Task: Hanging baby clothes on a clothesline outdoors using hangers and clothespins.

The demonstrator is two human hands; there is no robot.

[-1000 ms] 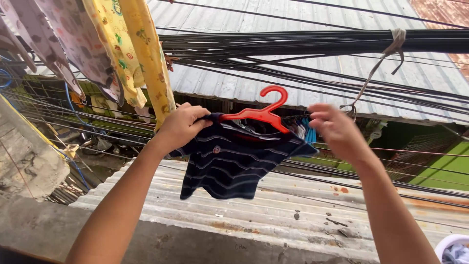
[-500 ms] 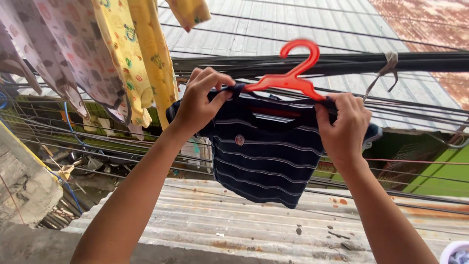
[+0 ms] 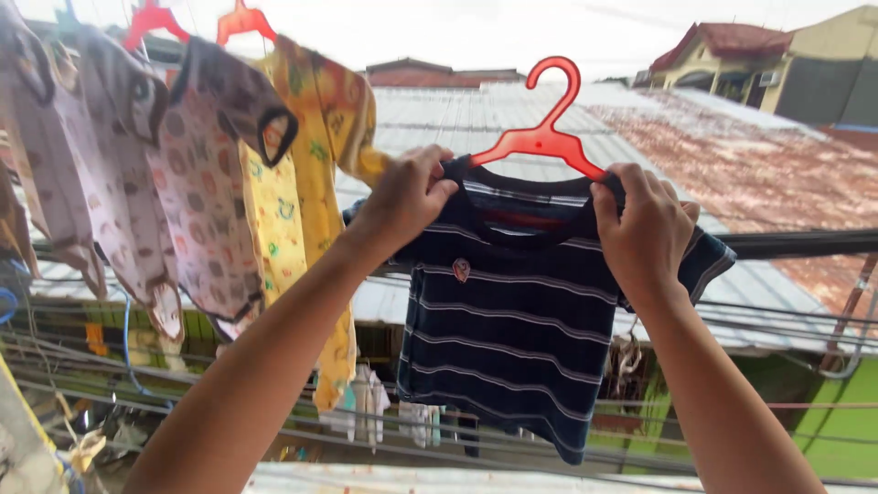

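Observation:
A small navy T-shirt with thin pale stripes (image 3: pixel 517 338) hangs on a red plastic hanger (image 3: pixel 544 128) that I hold up in front of me. My left hand (image 3: pixel 407 197) grips the shirt's left shoulder over the hanger arm. My right hand (image 3: pixel 645 229) grips the right shoulder the same way. The hanger's hook points up into open sky and touches nothing.
To the left hang several small garments on red hangers: a yellow printed one (image 3: pixel 311 183), a pale patterned bodysuit (image 3: pixel 206 183) and a grey one (image 3: pixel 64 155). Black cables (image 3: pixel 805 242) run across at right. Corrugated roofs (image 3: pixel 759 155) and houses lie beyond.
Both hands have lifted the shirt and hanger well upward from down among the cables, and my view has tilted up to the sky and the hanging garments.

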